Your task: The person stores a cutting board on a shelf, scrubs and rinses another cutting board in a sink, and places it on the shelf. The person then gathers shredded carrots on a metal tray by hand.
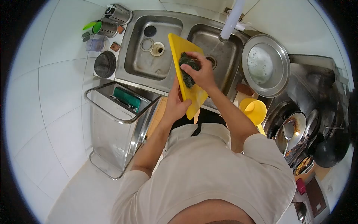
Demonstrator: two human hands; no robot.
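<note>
I see a steel double sink point(130, 67) set in the table point(112, 80); utensil holders point(112, 20), a clear cup point(96, 44) and a dark round lid point(105, 64) stand on it.

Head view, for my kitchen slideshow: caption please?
Left hand steadies a yellow cutting board over the sink while right hand presses a dark scrubber on it.

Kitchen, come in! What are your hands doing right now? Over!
Left hand grips yellow cutting board, tilted over sink. Right hand presses green scouring pad on board. Nothing in the way.
</note>
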